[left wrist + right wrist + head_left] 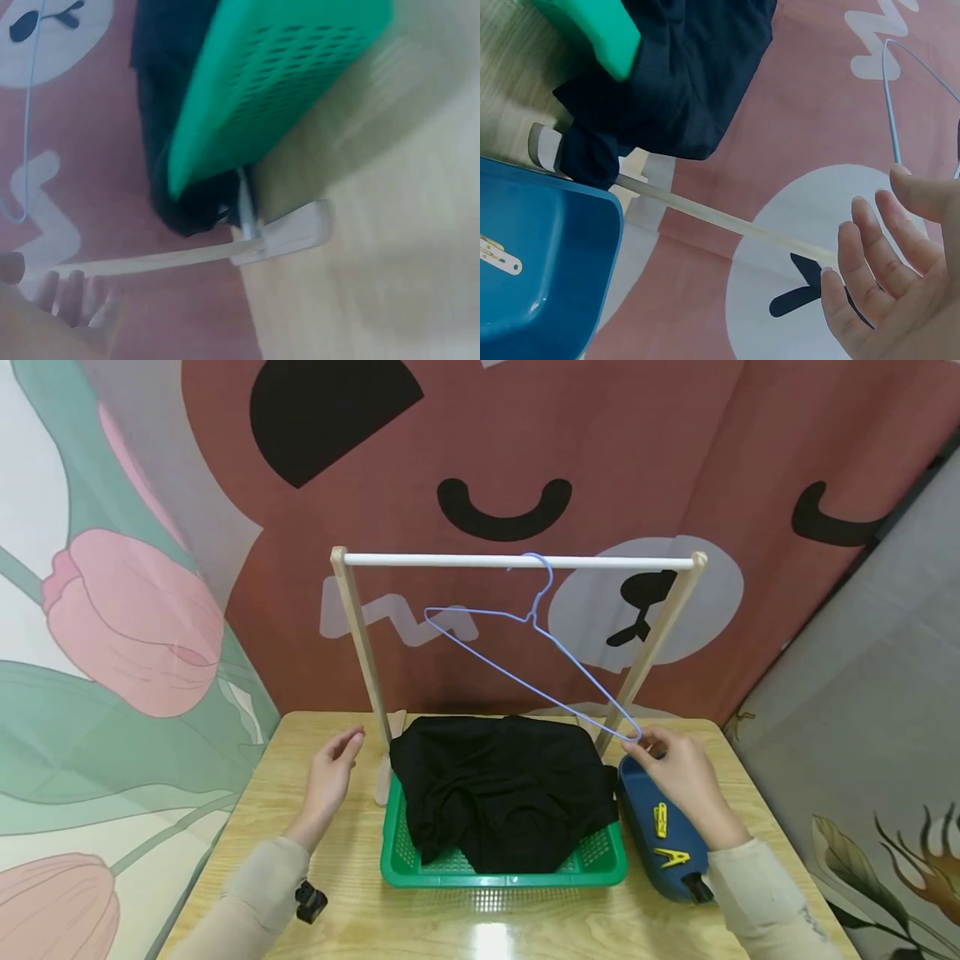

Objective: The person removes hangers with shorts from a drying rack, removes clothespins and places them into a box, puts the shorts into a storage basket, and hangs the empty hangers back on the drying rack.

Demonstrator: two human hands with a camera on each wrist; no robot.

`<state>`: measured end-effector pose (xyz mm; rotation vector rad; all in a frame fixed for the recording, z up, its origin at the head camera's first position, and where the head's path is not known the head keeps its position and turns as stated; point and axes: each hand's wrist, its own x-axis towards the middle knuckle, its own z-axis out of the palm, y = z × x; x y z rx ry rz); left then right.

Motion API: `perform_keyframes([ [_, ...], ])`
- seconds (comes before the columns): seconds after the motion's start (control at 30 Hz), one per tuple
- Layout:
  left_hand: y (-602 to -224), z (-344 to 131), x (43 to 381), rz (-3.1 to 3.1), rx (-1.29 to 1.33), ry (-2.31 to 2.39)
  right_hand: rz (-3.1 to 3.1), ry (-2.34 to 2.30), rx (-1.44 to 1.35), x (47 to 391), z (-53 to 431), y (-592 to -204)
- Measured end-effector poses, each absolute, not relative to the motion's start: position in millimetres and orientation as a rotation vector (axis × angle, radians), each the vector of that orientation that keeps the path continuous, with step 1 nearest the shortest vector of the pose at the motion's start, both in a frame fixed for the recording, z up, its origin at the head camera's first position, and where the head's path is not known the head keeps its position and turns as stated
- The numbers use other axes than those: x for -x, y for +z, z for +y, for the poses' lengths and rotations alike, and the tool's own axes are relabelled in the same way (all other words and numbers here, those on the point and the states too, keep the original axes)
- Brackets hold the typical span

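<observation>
- Wire hanger (525,643): pale blue, hooked over the white rail (517,561) of a small wooden rack (360,635). It hangs strongly tilted, upper end toward the left post, lower end down by the right post.
- Right hand (686,777): fingertips at the hanger's low end, just beside the right post and above the blue tray (645,827). The head view suggests contact with the wire, but I cannot tell whether it is pinched. In the right wrist view the fingers (870,262) are spread and only loosely bent, palm toward the camera, and the wire (891,97) runs just past the fingertips.
- Left hand (330,777): held above the table (480,927), just left of the rack's left post. Fingers relaxed and slightly bent, holding nothing. The left wrist view shows only fingertips (64,296) near the rack's base bar (187,259).
- Black garment (502,785): bunched in the green basket (495,868), spilling over the rim at back and right. The basket sits between the rack's posts, at the middle of the table.
- Blue tray: touching or just beside the basket's right side; two yellow clothes pegs (666,835) lie inside.
- A small black clip (309,900) is on the left sleeve.
- Backdrop: printed cloth with a cartoon face and tulips.
</observation>
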<state>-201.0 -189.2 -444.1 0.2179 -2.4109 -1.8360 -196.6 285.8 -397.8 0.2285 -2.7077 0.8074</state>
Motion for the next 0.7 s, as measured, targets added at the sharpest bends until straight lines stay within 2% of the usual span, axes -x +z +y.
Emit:
perform_keyframes([
  [0.47, -485, -172, 159, -2.635, -0.209, -1.791, -2.762, 0.827, -0.222, 196, 291, -413],
  [0.7, -498, -164, 151, -2.644, -0.22, -1.856, -2.826, 0.815, -0.206, 195, 293, -432],
])
